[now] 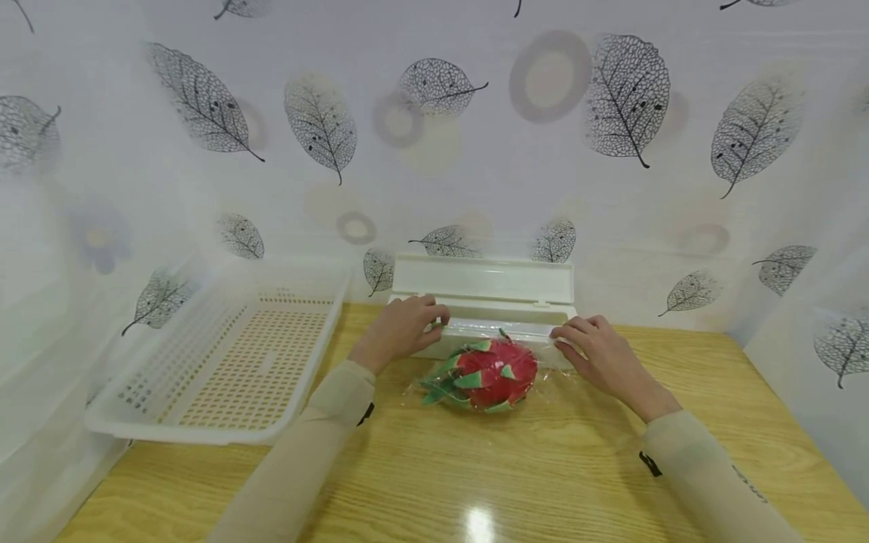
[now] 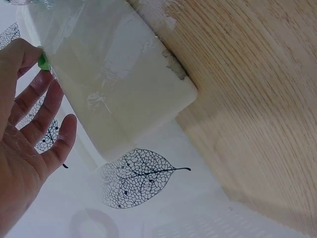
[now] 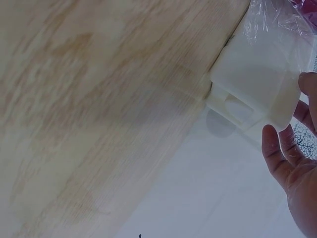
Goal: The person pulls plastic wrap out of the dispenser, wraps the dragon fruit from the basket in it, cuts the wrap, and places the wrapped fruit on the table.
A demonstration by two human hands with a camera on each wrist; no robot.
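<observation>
A white cling film dispenser box (image 1: 434,348) stands at the back of the table, its lid (image 1: 483,279) raised. Clear cling film (image 2: 116,64) comes over its front and lies around a red dragon fruit (image 1: 498,373) with green scales, on the table before the box. At the box's left end my left hand (image 1: 405,329) pinches a small green piece (image 2: 43,60) on the top edge between thumb and finger. My right hand (image 1: 604,354) holds the right end of the box, thumb at the front edge and fingers bent behind it; the exact contact is partly hidden.
A white perforated plastic basket (image 1: 333,324) stands on the left of the wooden table (image 1: 434,475). Behind the box hangs a white curtain (image 1: 462,188) printed with leaves, which also closes in both sides.
</observation>
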